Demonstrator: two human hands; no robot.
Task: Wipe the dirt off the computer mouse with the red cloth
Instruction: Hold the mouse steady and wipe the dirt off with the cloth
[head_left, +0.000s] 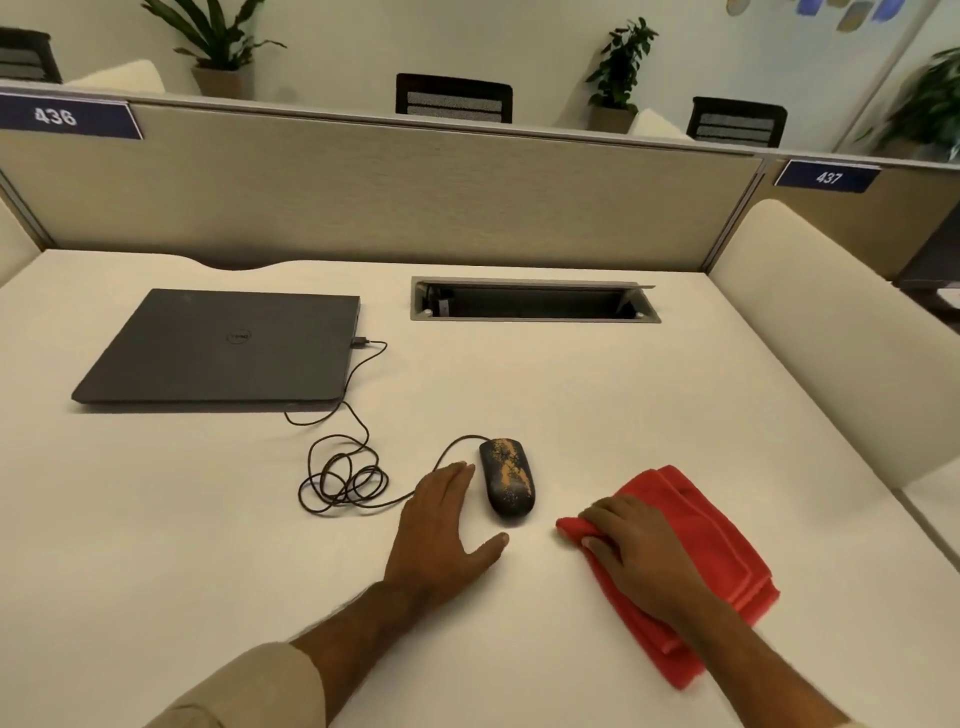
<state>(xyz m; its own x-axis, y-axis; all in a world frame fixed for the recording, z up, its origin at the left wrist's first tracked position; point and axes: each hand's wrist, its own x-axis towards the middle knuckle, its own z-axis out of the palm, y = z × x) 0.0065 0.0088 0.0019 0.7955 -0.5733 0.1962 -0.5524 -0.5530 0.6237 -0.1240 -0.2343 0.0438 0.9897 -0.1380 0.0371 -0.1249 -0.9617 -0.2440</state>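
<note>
Fingers first: on the right hand (631, 553) they curl down into the near-left corner of the red cloth (691, 566), bunching a fold between fingertips and thumb, so that hand grips the fabric. The cloth is folded into a thick pad and lies flat on the desk (571, 395), just to the right of the computer mouse (508, 478) but not touching it.

Over on the left hand (441, 525), the fingers lie straight and together, flat on the desk, thumb spread wide toward the mouse. Fingertips sit right beside the mouse's left flank; whether they touch it I cannot tell.

And the mouse itself, dark shell with orange-brown grime streaked along its whole back, heaviest toward the button end. Its cable (343, 478) loops in a loose tangle to the left and runs up to the closed Dell laptop (223, 345).

No wiping yet, by the look of it; this reads as the pickup. To do it well, the right hand should gather enough cloth to make a firm wad, while the left braces the mouse's sides so it does not skid. Strokes would best run lengthways down the shell, refolding to a clean face as grime loads up.
</note>
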